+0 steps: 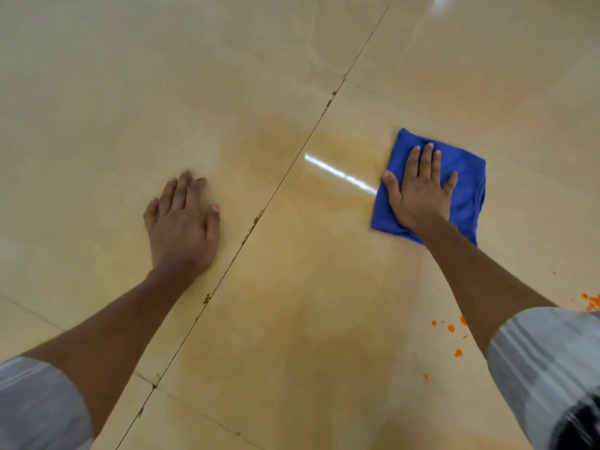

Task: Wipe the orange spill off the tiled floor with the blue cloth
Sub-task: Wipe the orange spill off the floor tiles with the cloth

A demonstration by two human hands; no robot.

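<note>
A folded blue cloth (pixel 464 190) lies flat on the beige tiled floor (pixel 162 76) at the right. My right hand (pixel 418 190) presses down on it, palm flat and fingers spread. A pale orange smear (pixel 324 177) covers the tiles to the left of the cloth and runs toward me across the grout line. Bright orange drops (pixel 451 328) dot the floor at the lower right, beside my right forearm. My left hand (pixel 183 222) rests flat on the floor left of the grout line, holding nothing.
A dark grout line (pixel 285 177) runs diagonally from the top right to the bottom left, with brown-orange residue caught in it. More orange splatter (pixel 592 302) shows at the right edge. Grey striped sleeves (pixel 548 368) cover both upper arms.
</note>
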